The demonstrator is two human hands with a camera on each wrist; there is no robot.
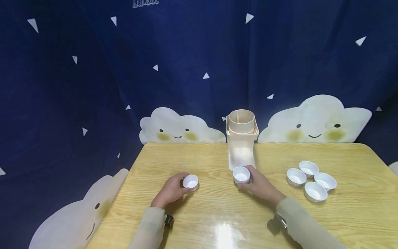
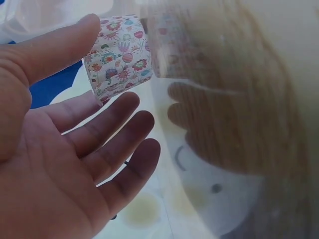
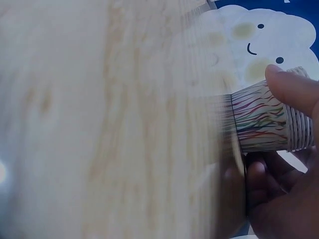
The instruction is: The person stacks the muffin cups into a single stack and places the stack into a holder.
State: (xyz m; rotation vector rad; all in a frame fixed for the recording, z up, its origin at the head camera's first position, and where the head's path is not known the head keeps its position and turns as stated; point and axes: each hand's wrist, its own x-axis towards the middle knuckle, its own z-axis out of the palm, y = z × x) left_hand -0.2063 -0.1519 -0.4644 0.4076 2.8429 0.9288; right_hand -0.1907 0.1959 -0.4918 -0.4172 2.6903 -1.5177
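Observation:
Near the middle of the table, my left hand (image 1: 172, 189) pinches a small white-lined paper cup (image 1: 190, 182) between thumb and forefinger. In the left wrist view this paper cup (image 2: 119, 57) has a printed flower pattern, and the other fingers spread below it. To the right, my right hand (image 1: 261, 185) grips a stack of paper cups (image 1: 241, 174) just in front of a beige plastic holder (image 1: 241, 152). In the right wrist view the stack of paper cups (image 3: 261, 117) shows coloured wavy stripes and several nested rims, its base right at the tabletop.
Several white-lined cups (image 1: 315, 192) stand grouped at the right on the wooden table (image 1: 205, 221). The beige holder, with a round opening on top, stands at the table's back edge. Behind it hangs a dark blue curtain (image 1: 186, 41) with clouds and white triangles.

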